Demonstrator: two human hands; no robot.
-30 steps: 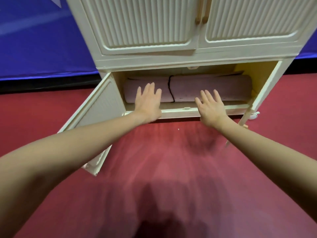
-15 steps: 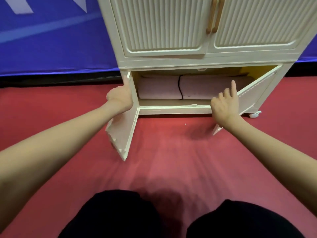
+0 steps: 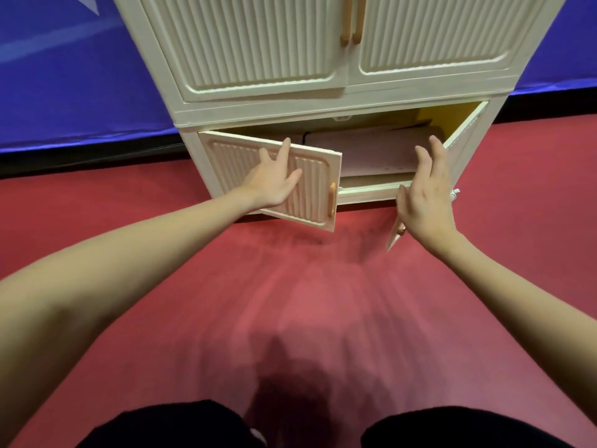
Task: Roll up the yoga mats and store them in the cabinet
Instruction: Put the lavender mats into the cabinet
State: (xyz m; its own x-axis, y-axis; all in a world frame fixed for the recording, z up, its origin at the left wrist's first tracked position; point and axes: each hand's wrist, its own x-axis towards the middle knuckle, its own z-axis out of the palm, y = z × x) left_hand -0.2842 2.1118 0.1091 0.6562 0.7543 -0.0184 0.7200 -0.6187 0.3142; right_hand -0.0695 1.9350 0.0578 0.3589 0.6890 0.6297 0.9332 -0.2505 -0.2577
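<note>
The rolled yoga mats lie inside the lower compartment of the cabinet, visible through the gap between its two doors, so storage appears complete and only closing is left. Risk one: the left door and the right door stand at unequal angles, the left nearly half shut and the right wide open; if they arrive together, their meeting edges may clash and one may rebound. Risk two: the mats sit near the front sill, and a protruding roll end would likely block a door short of its seat. Risk three: fingers of the right hand reach past the door edge toward the opening and could be pinched if the left door swings in first. The left hand is spread flat, palm and fingers pressed on the ribbed outer face of the left door, gripping nothing. The right hand is open, fingers extended, set against the inner edge of the right door, with nothing enclosed. The small handle on the left door is untouched.
</note>
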